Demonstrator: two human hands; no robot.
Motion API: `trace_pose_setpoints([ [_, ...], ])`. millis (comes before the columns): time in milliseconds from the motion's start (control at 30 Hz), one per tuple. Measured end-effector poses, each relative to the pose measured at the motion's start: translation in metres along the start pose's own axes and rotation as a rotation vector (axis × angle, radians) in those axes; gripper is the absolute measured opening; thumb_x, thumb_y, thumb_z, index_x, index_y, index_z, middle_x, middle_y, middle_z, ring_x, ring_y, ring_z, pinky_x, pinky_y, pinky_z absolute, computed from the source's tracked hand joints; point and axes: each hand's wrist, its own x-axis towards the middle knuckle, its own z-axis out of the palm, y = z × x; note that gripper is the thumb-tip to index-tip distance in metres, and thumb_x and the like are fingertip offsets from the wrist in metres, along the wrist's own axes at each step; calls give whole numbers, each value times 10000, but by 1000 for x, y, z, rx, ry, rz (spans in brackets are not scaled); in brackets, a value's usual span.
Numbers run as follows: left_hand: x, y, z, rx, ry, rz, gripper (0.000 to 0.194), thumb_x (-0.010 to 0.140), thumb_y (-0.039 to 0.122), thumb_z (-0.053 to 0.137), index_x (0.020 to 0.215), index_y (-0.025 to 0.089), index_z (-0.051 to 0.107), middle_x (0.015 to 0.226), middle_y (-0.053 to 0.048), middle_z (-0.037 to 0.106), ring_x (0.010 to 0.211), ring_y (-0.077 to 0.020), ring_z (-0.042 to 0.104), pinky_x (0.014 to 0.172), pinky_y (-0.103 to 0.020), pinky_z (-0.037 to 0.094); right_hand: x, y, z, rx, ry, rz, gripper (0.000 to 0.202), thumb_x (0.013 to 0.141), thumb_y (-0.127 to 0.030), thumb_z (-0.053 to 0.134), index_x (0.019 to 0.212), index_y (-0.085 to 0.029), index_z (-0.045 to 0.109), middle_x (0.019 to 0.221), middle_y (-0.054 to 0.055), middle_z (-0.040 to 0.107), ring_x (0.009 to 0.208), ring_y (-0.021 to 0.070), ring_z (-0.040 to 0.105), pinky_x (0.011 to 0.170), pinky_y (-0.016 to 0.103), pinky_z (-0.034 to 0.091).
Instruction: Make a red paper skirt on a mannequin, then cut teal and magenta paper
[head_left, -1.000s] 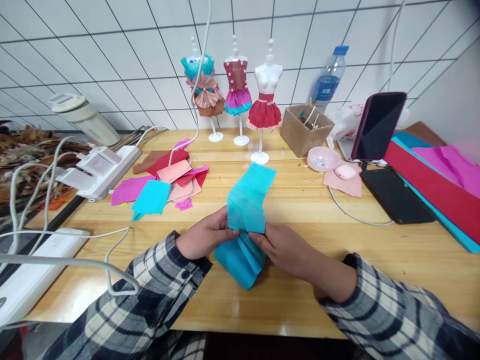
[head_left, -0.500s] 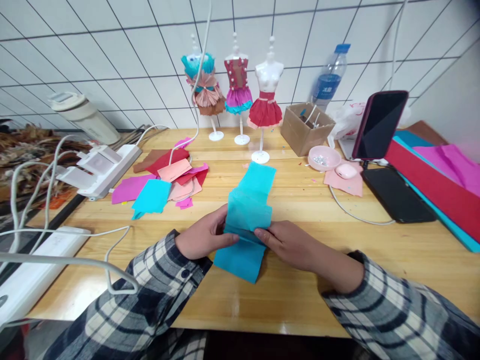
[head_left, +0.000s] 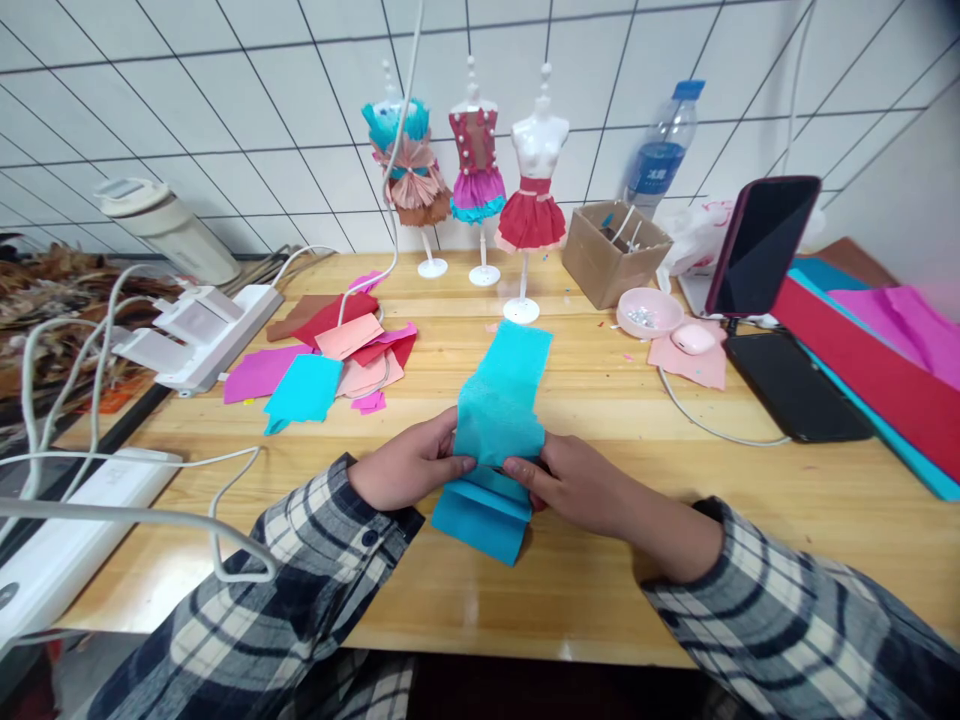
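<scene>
Between my two hands is a strip of turquoise crepe paper (head_left: 499, 425), creased across its middle. Its far end reaches toward the mannequins and its near end droops to the table. My left hand (head_left: 409, 462) pinches the left edge, thumb on top and fingers underneath. On the right edge my right hand (head_left: 577, 482) grips the paper the same way, its fingertips partly hidden beneath. Just beyond the strip stands a small white mannequin (head_left: 538, 150) in a red paper skirt (head_left: 531, 220). Two more dressed mannequins, one in maroon and purple (head_left: 475, 150), one in turquoise and peach (head_left: 409, 170), stand to its left.
Coloured paper scraps (head_left: 307, 385) lie at the left, near white power strips (head_left: 217, 340) and loose cables. At the right are a cardboard box (head_left: 611, 265), a pink bowl of beads (head_left: 649, 318), a propped phone (head_left: 765, 245), a black phone (head_left: 799, 385) and a bottle (head_left: 664, 150).
The paper between my hands has been gathered into a tighter fold, and a ridge now stands across its lower part. My thumbs have come slightly closer together.
</scene>
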Motion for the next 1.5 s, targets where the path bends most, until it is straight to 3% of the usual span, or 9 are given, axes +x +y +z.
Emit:
trace_pose_setpoints([
  [200,-1,2,0,25,10,-28,639,779,116,686,1351,206,415,1314,-113,609,1155,-262,615,965,-440,496,0,-3,2,-36,24,27,353,952,-480,420,943,-180,606,925,102,713,828,243,651,716,336,442],
  [367,0,5,1,101,157,-24,670,722,105,740,1319,201,452,1269,-109,635,1099,-268,642,901,-408,530,-1,1,2,39,64,51,409,954,-489,413,1188,-183,548,1130,122,684,1006,273,631,798,365,448],
  [433,1,6,1,71,195,7,710,739,129,739,1363,208,409,1241,-107,649,1056,-261,662,872,-396,543,0,3,1,59,49,58,409,951,-508,413,1168,-188,548,1092,109,694,965,260,640,771,355,454],
  [500,2,5,1,19,190,38,768,751,150,739,1411,224,354,1257,-108,640,1039,-254,670,863,-384,547,0,4,1,75,15,84,382,947,-522,413,1040,-188,576,911,79,716,818,233,656,692,334,452],
  [633,3,3,3,41,163,30,851,724,156,769,1448,231,328,1314,-118,603,1130,-274,628,917,-388,527,2,6,3,174,0,110,363,918,-544,470,885,-197,570,722,26,690,669,196,651,617,300,444],
  [800,5,1,8,53,167,37,848,689,135,785,1422,228,369,1309,-110,596,1142,-268,613,912,-374,523,3,6,7,149,80,109,384,874,-559,536,982,-199,613,924,61,719,818,233,663,672,316,469],
  [900,6,3,11,69,170,-7,844,720,161,764,1442,235,332,1038,-50,687,876,-201,684,711,-299,548,3,4,7,132,81,95,372,884,-537,523,989,-200,640,959,63,725,846,235,662,691,321,473],
  [1000,6,4,14,112,196,-40,842,728,179,758,1448,225,323,819,8,676,691,-157,662,591,-252,512,3,1,6,83,71,116,372,897,-525,502,910,-188,659,883,68,731,790,235,666,663,323,472],
  [1500,6,5,26,-24,196,-53,954,743,184,758,1493,258,173,867,-30,709,791,-204,705,650,-295,543,2,4,12,178,137,38,357,892,-451,559,1175,-254,654,1219,51,691,1097,283,639,930,441,494],
])
